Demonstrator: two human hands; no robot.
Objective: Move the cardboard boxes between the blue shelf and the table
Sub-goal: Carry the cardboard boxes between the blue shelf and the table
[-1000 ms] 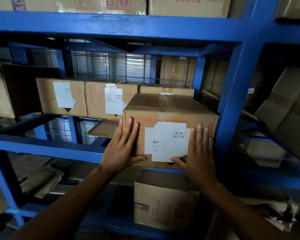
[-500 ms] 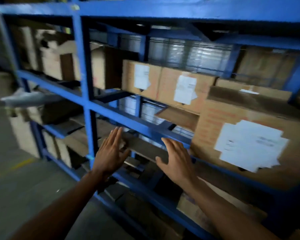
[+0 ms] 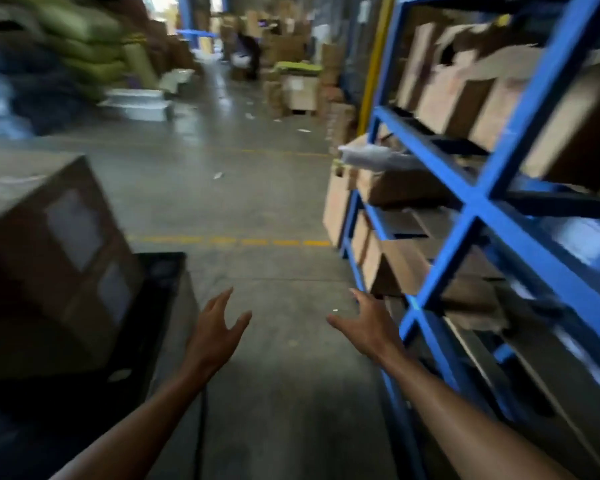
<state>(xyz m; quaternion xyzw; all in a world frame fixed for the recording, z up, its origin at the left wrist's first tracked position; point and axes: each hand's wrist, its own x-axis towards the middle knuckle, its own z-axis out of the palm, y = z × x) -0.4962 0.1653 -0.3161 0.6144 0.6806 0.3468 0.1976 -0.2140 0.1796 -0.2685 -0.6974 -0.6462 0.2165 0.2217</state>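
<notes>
The view is blurred by motion. My left hand [image 3: 217,327] and my right hand [image 3: 368,323] hang in the air over the concrete floor, fingers spread, holding nothing. A large cardboard box [image 3: 49,258] with pale labels on its side sits on a dark table [image 3: 160,282] at the left, just left of my left hand. The blue shelf [image 3: 465,209] runs along the right, and several cardboard boxes [image 3: 458,95] stand on its levels. My right hand is close to the shelf's lower front post.
An aisle of grey concrete floor [image 3: 239,202] with a dashed yellow line stretches ahead. Stacked boxes [image 3: 298,88] and green sacks [image 3: 84,46] fill the far end and left side. A person [image 3: 250,53] is far down the aisle.
The view has swung left from the shelf toward the aisle and table. Both hands left the labelled box on the shelf and now hang free.
</notes>
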